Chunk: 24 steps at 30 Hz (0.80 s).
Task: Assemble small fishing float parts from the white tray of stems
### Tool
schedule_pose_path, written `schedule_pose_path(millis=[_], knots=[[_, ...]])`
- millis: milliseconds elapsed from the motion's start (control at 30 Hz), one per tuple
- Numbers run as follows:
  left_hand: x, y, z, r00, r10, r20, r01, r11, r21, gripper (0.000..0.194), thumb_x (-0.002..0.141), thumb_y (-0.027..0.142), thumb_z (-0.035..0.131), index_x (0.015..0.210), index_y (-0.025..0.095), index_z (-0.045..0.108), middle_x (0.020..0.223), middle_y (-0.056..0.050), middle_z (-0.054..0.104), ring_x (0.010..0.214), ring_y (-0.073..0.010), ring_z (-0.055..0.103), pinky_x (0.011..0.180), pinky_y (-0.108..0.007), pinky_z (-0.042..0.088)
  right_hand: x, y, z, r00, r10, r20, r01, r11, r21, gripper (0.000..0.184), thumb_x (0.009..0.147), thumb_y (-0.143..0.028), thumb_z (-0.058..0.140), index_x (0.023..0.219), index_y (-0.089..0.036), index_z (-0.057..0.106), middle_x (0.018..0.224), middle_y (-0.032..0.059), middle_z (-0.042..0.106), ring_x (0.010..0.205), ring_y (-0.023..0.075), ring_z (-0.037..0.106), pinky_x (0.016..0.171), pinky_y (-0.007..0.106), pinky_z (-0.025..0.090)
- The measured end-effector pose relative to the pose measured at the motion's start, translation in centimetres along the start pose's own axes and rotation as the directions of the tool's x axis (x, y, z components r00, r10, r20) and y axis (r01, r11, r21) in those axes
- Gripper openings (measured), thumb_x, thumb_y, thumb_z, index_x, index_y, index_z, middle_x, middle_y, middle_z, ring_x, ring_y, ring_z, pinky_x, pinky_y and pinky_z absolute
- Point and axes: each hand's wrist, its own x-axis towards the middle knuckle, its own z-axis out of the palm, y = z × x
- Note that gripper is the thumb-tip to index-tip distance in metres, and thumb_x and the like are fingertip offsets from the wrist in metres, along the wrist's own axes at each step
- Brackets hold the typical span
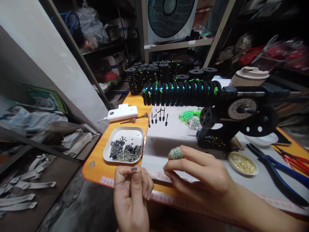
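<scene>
In the head view my left hand (135, 196) is closed in a pinch near the table's front edge. Small dark bead-like pieces (134, 169) show between its thumb and forefinger. To its right, my right hand (200, 172) hovers over the white work surface with thumb and forefinger tips together. Anything they hold is too small or hidden to make out. A green wrap (176, 153) covers one of its fingers. Just behind my left hand is a white tray (106, 154) of small dark grey and black pieces, some with yellow bits.
A black winding device (212, 119) carries a row of black spools (181, 93) with green threads. Several thin black parts (159, 116) lie below it. Right are a dish of gold-coloured bits (242, 163), blue-handled pliers (272, 174) and red-handled tools (295, 161). A white power strip (123, 112) lies left.
</scene>
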Motion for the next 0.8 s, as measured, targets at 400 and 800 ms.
schedule_pose_path(millis=[400,800], knots=[[0.4,1.3,0.0,0.994,0.083,-0.068,-0.084,0.996,-0.013,0.013,0.1,0.025,0.054,0.087,0.022,0.056,0.088,0.005,0.062,0.04,-0.0001,0.045,0.042,-0.016,0.037,0.0,0.6,-0.8,0.998,-0.034,0.057,0.037,0.998,-0.055,0.014,0.095,-0.007,0.051,0.094,-0.017,0.059,0.081,0.0036,0.054,0.068,0.013,0.049,0.057,0.022,0.042],[-1.1,1.1,1.5,0.985,0.149,-0.091,-0.156,0.985,-0.074,0.015,0.096,0.035,0.06,0.085,0.024,0.06,0.054,0.006,0.048,0.043,-0.0071,0.038,0.042,-0.017,0.032,0.4,-0.2,-0.4,0.967,-0.23,0.107,0.249,0.941,-0.23,0.018,0.1,-0.013,0.044,0.096,-0.016,0.061,0.07,0.0036,0.058,0.06,0.0168,0.053,0.055,0.028,0.045]])
